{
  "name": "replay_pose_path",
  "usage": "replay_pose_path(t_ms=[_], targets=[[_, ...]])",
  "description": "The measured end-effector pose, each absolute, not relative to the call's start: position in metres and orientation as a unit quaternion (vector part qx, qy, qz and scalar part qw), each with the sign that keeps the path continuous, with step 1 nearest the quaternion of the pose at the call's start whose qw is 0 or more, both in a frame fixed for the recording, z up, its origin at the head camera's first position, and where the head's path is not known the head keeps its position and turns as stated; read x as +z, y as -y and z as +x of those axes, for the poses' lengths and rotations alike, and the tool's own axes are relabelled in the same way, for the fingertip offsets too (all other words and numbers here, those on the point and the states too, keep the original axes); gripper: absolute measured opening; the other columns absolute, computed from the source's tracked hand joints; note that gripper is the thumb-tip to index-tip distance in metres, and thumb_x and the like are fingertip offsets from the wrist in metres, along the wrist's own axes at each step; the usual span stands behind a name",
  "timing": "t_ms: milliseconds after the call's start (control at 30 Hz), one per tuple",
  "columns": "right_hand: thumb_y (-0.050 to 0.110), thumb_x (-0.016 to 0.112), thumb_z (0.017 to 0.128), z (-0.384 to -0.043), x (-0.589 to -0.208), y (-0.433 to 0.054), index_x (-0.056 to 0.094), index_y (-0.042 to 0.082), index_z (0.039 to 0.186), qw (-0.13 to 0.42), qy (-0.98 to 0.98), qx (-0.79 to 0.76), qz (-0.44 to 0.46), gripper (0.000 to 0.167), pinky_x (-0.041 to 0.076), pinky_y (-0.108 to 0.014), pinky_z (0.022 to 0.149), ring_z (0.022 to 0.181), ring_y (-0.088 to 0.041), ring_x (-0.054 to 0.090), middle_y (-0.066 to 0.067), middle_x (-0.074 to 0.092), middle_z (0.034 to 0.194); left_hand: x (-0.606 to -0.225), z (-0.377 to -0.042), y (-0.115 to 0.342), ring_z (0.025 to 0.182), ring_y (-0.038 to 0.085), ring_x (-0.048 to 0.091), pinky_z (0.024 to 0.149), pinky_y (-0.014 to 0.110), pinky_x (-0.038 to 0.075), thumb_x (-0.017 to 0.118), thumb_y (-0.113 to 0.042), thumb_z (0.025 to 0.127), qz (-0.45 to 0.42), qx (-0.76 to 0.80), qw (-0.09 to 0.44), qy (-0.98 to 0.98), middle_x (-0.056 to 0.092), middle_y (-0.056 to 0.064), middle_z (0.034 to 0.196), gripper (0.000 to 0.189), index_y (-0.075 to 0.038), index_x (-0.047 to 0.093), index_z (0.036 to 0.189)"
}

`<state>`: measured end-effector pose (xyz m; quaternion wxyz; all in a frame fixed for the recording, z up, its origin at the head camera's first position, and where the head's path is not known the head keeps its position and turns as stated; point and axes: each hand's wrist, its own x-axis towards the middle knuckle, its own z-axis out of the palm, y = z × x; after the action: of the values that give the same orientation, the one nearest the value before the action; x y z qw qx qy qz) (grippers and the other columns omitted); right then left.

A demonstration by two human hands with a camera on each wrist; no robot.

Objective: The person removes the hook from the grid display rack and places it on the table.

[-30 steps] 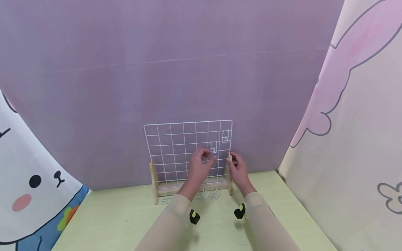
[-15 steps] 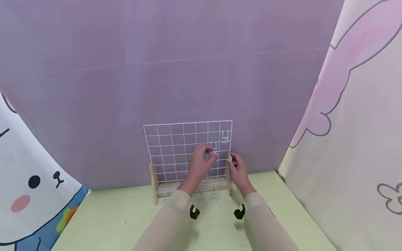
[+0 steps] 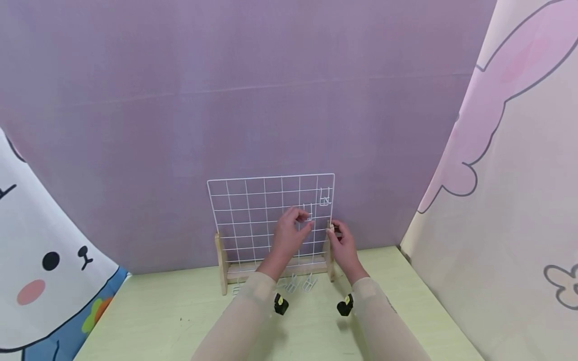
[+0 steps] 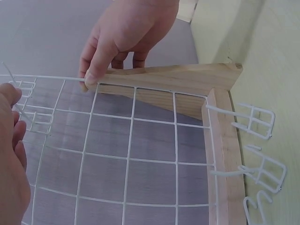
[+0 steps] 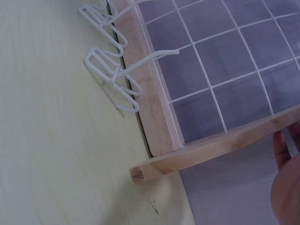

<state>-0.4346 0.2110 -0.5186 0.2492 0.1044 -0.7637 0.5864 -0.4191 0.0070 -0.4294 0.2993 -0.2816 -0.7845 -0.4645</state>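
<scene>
A white wire grid panel [image 3: 271,177] stands upright in a wooden stand [image 3: 221,263]. Near its right side hangs a white wire hook [image 3: 311,209], partly covered by the fingertips of my left hand [image 3: 286,238]. Those fingers curve toward the thumb, and in the left wrist view the prong of this hook [image 4: 42,123] runs in among them. A second wire hook [image 3: 324,200] hangs higher, by the upper right corner. My right hand [image 3: 345,245] grips the top of the stand's right wooden upright [image 4: 178,77], thumb in front and fingers behind.
Several loose white wire hooks [image 3: 309,282] lie on the pale table [image 3: 171,311] along the front of the stand. A purple cloth backdrop [image 3: 271,100] rises behind the grid. Printed cloths [image 3: 519,200] hang at both sides.
My left hand has shifted slightly up and right, so its fingertips now overlap the lower wire hook. My right hand stays on the upright.
</scene>
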Motion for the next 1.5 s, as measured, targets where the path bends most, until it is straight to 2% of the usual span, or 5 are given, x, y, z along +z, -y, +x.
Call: replay_pose_path(t_ms=[233, 467, 867, 1200, 1500], targets=[[0.018, 0.062, 0.115, -0.4335, -0.5180, -0.2113, 0.061, 0.009, 0.147, 0.236, 0.762, 0.594, 0.104, 0.033, 0.056, -0.040, 0.095, 0.116, -0.030, 0.062, -0.014, 0.064, 0.132, -0.4300, -0.4183, -0.0090, 0.096, 0.018, 0.069, 0.087, 0.040, 0.061, 0.084, -0.014, 0.099, -0.261, -0.468, 0.288, 0.793, 0.072, 0.000, 0.102, 0.009, -0.012, 0.076, 0.103], [0.017, 0.061, 0.115, -0.4327, -0.5169, -0.2116, 0.060, 0.008, 0.148, 0.236, 0.768, 0.587, 0.101, 0.034, 0.057, -0.039, 0.096, 0.117, -0.030, 0.062, -0.014, 0.064, 0.133, -0.4313, -0.4203, -0.0107, 0.094, 0.014, 0.070, 0.086, 0.031, 0.062, 0.085, -0.012, 0.098, -0.258, -0.485, 0.289, 0.784, 0.074, -0.002, 0.101, 0.009, -0.013, 0.077, 0.101], [0.016, 0.062, 0.115, -0.4342, -0.5177, -0.2123, 0.061, 0.006, 0.147, 0.247, 0.760, 0.592, 0.108, 0.034, 0.055, -0.029, 0.092, 0.116, -0.031, 0.063, -0.017, 0.065, 0.132, -0.4314, -0.4205, -0.0122, 0.090, 0.013, 0.071, 0.084, 0.029, 0.063, 0.087, -0.010, 0.096, -0.252, -0.477, 0.308, 0.783, 0.075, -0.003, 0.097, 0.009, -0.013, 0.079, 0.099], [0.015, 0.063, 0.115, -0.4354, -0.5181, -0.2120, 0.062, 0.006, 0.146, 0.249, 0.760, 0.591, 0.106, 0.032, 0.056, -0.030, 0.093, 0.116, -0.029, 0.063, -0.016, 0.064, 0.133, -0.4304, -0.4198, -0.0130, 0.086, 0.016, 0.074, 0.081, 0.028, 0.064, 0.090, -0.006, 0.092, -0.258, -0.459, 0.354, 0.773, 0.077, 0.000, 0.094, 0.010, -0.010, 0.081, 0.096], [0.017, 0.063, 0.114, -0.4347, -0.5182, -0.2129, 0.062, 0.008, 0.146, 0.241, 0.762, 0.592, 0.104, 0.033, 0.057, -0.036, 0.095, 0.118, -0.031, 0.063, -0.014, 0.064, 0.134, -0.4257, -0.4190, -0.0128, 0.087, 0.017, 0.075, 0.082, 0.030, 0.064, 0.089, -0.005, 0.092, -0.243, -0.462, 0.355, 0.775, 0.079, 0.000, 0.094, 0.009, -0.010, 0.083, 0.096]])
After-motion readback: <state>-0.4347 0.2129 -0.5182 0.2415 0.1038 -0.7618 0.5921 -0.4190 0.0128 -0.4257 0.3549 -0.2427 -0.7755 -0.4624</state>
